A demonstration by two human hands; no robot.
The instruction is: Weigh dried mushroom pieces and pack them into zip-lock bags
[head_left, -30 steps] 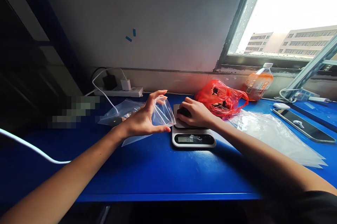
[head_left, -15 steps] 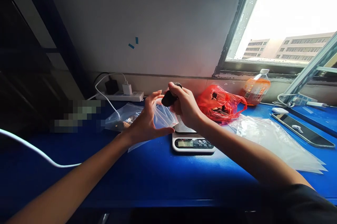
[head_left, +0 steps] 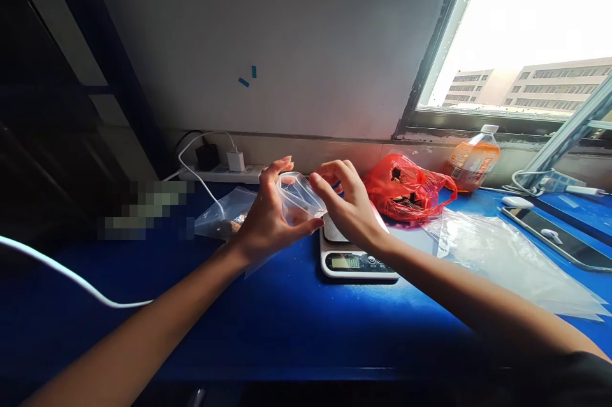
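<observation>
Clear plastic zip bag [head_left: 299,201]: off the desk [head_left: 291,324], spread between thumb and fingers of left hand [head_left: 268,223]. Mouth wide open, rounded, tilted toward right hand [head_left: 351,210], whose fingertips sit right at the rim; contact unclear. Film thin, glossy, creased around the opening; lower part drops behind the left wrist, contents hidden. Kitchen-type digital scale [head_left: 359,270]: white body, rounded corners, grey platform, black front panel with lit display and buttons. Sits flat, panel toward near edge, just right of the bag mouth. Platform half covered by right hand; digits too blurred to read.
</observation>
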